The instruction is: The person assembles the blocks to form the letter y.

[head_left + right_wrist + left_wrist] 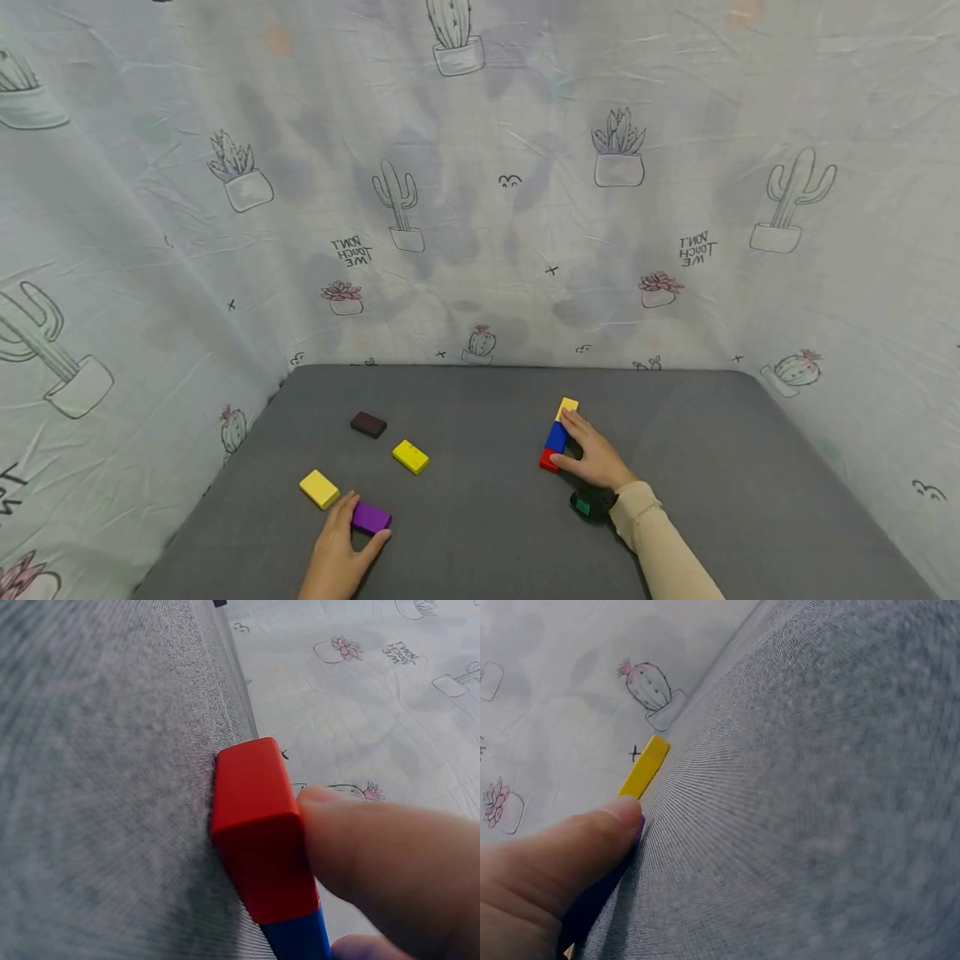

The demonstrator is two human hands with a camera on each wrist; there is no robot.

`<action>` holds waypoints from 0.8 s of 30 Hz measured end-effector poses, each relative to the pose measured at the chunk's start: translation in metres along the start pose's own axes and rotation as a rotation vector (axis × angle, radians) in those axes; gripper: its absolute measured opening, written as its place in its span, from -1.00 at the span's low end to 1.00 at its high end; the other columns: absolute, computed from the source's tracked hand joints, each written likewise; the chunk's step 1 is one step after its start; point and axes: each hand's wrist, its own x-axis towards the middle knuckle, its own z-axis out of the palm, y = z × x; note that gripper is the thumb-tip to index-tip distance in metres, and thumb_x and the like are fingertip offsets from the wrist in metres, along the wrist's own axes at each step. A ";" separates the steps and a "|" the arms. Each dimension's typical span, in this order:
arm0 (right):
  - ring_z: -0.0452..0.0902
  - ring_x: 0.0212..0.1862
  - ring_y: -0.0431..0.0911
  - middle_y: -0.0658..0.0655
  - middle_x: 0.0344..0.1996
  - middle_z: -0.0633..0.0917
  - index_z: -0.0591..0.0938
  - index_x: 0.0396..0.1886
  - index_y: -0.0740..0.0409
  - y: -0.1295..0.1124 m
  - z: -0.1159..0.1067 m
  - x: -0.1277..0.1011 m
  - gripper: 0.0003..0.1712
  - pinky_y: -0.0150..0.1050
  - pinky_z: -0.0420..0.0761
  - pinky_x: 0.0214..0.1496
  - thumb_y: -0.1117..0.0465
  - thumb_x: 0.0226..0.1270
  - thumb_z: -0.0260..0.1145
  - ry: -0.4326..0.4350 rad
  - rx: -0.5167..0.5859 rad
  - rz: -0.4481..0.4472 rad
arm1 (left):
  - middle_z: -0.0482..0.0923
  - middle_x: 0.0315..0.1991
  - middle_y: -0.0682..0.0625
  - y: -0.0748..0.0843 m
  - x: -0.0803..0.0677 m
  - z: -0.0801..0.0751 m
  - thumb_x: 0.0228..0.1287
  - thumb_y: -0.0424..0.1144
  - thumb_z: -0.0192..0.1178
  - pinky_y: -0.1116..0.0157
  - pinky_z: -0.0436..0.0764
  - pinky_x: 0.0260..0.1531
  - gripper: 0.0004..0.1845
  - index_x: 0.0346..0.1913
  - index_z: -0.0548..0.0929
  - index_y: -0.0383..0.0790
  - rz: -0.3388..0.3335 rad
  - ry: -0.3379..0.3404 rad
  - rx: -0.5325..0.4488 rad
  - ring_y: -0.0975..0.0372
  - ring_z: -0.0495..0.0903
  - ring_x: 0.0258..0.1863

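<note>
In the head view, my left hand is at the front left with a purple block pinched between thumb and fingers. A thumb shows against that block in the left wrist view. Over on the right, my right hand lies along a row made of a pale yellow block, a blue block and a red block. Its fingers touch the pale yellow end, while the thumb rests on the red block, close up in the right wrist view. The three blocks lie end to end on the grey table.
Another pale yellow block lies just beside my left hand. Farther back are a bright yellow block and a dark brown block. A patterned cloth hangs behind the grey table.
</note>
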 end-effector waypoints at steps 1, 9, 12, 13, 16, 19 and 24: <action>-0.03 0.47 0.24 0.29 0.45 0.15 0.21 0.42 0.32 0.000 0.000 0.000 -0.05 0.27 0.12 0.38 -0.15 0.22 0.28 0.001 0.001 0.000 | 0.26 0.26 -0.45 0.000 0.000 0.000 0.08 0.13 0.33 -0.20 0.37 0.15 -0.08 0.28 0.29 -0.53 -0.003 0.005 -0.001 -0.28 0.30 0.24; -0.04 0.47 0.24 0.30 0.45 0.15 0.21 0.41 0.33 0.002 0.001 0.001 -0.05 0.26 0.12 0.39 -0.16 0.21 0.28 0.001 -0.005 -0.004 | 0.32 0.18 -0.44 0.003 -0.001 0.002 -0.01 0.04 0.42 -0.18 0.40 0.13 -0.12 0.22 0.32 -0.51 0.008 0.044 -0.037 -0.26 0.36 0.18; -0.04 0.47 0.23 0.29 0.45 0.15 0.21 0.41 0.33 0.002 0.001 0.001 -0.05 0.26 0.12 0.39 -0.15 0.21 0.29 0.003 -0.005 -0.007 | 0.34 0.17 -0.42 0.005 -0.001 0.002 -0.03 0.03 0.44 -0.17 0.41 0.13 -0.13 0.21 0.34 -0.49 0.012 0.055 -0.046 -0.24 0.38 0.17; -0.04 0.47 0.23 0.29 0.45 0.15 0.21 0.41 0.32 0.001 0.001 0.002 -0.05 0.26 0.12 0.39 -0.15 0.21 0.29 0.004 -0.002 -0.007 | 0.34 0.17 -0.42 0.005 -0.001 0.003 -0.03 0.03 0.44 -0.17 0.41 0.13 -0.13 0.21 0.34 -0.48 0.010 0.059 -0.046 -0.24 0.38 0.17; -0.05 0.47 0.22 0.28 0.45 0.15 0.21 0.41 0.32 0.002 0.001 0.002 -0.05 0.25 0.12 0.39 -0.15 0.21 0.29 0.004 0.005 -0.009 | 0.36 0.16 -0.41 0.006 -0.002 0.002 -0.04 0.04 0.44 -0.16 0.42 0.12 -0.11 0.23 0.34 -0.48 0.001 0.062 -0.044 -0.23 0.39 0.16; -0.04 0.47 0.23 0.28 0.45 0.16 0.21 0.41 0.32 0.003 0.002 0.002 -0.05 0.25 0.13 0.39 -0.16 0.22 0.29 0.004 -0.006 -0.011 | 0.37 0.15 -0.41 0.007 -0.002 0.002 -0.05 0.08 0.43 -0.16 0.43 0.10 -0.09 0.23 0.35 -0.47 -0.003 0.061 -0.038 -0.22 0.41 0.14; -0.02 0.47 0.23 0.28 0.45 0.16 0.21 0.42 0.32 0.005 0.003 0.001 -0.05 0.25 0.14 0.38 -0.17 0.22 0.28 0.010 -0.018 -0.018 | 0.39 0.13 -0.38 0.008 -0.002 0.003 -0.06 0.12 0.43 -0.15 0.45 0.09 -0.09 0.22 0.37 -0.46 -0.001 0.069 -0.034 -0.19 0.44 0.12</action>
